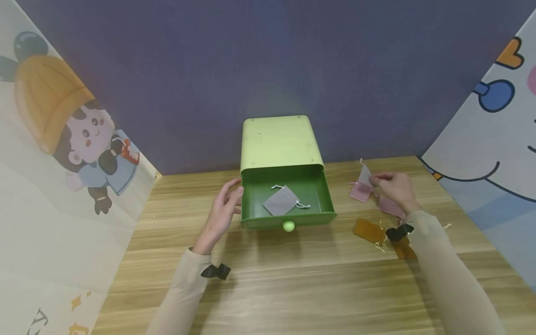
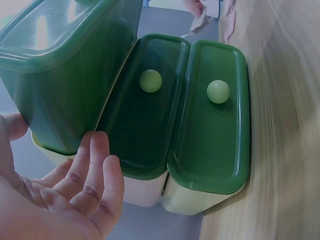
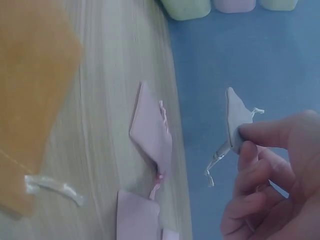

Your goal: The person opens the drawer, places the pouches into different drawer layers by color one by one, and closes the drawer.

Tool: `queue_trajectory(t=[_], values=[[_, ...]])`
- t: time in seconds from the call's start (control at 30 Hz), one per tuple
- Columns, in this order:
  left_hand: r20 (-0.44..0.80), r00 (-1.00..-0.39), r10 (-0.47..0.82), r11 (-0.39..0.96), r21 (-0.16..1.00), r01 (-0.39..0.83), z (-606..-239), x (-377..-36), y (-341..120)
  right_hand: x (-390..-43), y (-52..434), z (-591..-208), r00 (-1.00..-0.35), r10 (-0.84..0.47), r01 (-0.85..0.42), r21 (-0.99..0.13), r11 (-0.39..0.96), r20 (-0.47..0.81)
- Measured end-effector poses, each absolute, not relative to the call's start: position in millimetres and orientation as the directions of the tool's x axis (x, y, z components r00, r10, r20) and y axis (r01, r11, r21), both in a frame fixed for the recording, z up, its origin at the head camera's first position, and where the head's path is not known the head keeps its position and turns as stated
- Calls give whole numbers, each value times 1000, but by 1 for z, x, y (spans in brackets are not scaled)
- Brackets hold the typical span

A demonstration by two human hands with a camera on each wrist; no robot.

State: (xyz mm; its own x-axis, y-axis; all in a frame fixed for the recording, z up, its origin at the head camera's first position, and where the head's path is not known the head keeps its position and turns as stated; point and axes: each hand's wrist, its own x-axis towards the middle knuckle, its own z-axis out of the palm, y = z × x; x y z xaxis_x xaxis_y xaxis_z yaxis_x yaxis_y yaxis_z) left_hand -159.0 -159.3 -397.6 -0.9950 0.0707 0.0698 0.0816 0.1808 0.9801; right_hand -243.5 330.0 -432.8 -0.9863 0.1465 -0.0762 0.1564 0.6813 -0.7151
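My right hand [image 1: 395, 188] pinches a small grey drawstring pouch [image 3: 234, 117] between thumb and fingertips, lifted above the table in the right wrist view. Pink pouches [image 3: 150, 132] lie just below it on the wood. A green drawer [image 1: 255, 204] stands pulled out of a pale green cabinet [image 1: 278, 142], and another grey drawstring pouch [image 1: 281, 201] lies flat inside. At the drawer's left side is my left hand [image 1: 219, 211], its fingers extended and loosely bent. In the left wrist view the fingertips [image 2: 100, 142] come right to the drawer's outer wall.
Two closed drawers with round knobs [image 2: 218, 92] sit under the open one. Orange-brown pouches [image 1: 368, 230] lie on the table [image 1: 293, 293] near my right forearm. A dark blue panel [image 1: 188, 93] rises behind, with printed white panels [image 1: 481, 139] at both sides.
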Motion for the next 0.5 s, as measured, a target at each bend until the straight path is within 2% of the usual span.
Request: queue_trajectory(t=[0.3, 0.5], values=[[65, -995, 73, 190, 979, 77, -399, -159, -159, -239, 321, -426, -992, 117, 121, -719, 685, -56], [71, -995, 71, 193, 978, 83, -397, -159, -160, -233, 306, -406, -997, 61, 72, -735, 674, -41]])
